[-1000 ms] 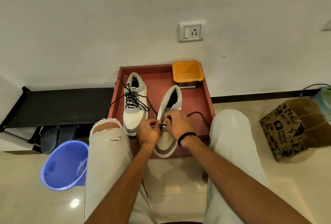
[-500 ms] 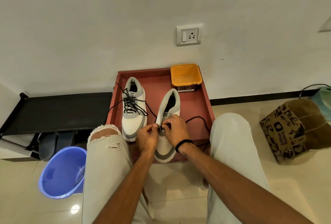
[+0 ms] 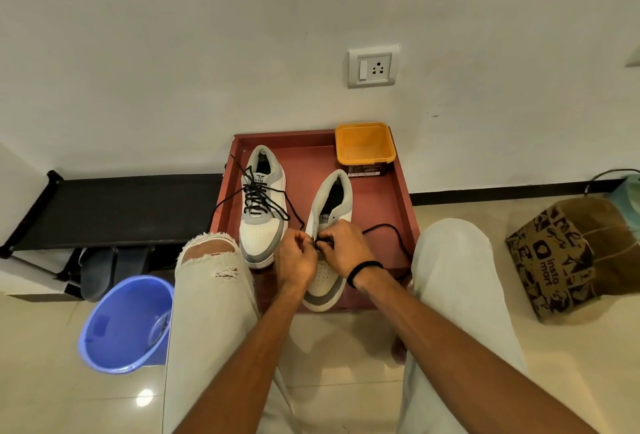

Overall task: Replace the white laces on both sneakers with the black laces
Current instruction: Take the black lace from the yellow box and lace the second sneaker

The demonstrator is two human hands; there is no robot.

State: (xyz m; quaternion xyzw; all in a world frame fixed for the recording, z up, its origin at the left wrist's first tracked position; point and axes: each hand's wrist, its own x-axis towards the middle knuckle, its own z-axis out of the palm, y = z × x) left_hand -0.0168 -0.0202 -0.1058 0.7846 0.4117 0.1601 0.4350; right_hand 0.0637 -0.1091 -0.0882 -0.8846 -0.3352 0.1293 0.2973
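Two white and grey sneakers stand on a red tray. The left sneaker is threaded with a black lace whose ends trail loose. The right sneaker has a black lace at its lowest eyelets, looping off to the right across the tray. My left hand and my right hand meet over the right sneaker's front eyelets, fingers curled and pinching the black lace. The eyelets themselves are hidden under my fingers. No white lace is visible.
An orange tub sits at the tray's back right corner. A blue bucket stands on the floor at left, below a black shoe rack. A printed paper bag stands at right. My knees flank the tray.
The view has tilted slightly, so the tray sits a little lower in frame. Both hands stay on the right sneaker's front eyelets, working the black lace with small finger movements.
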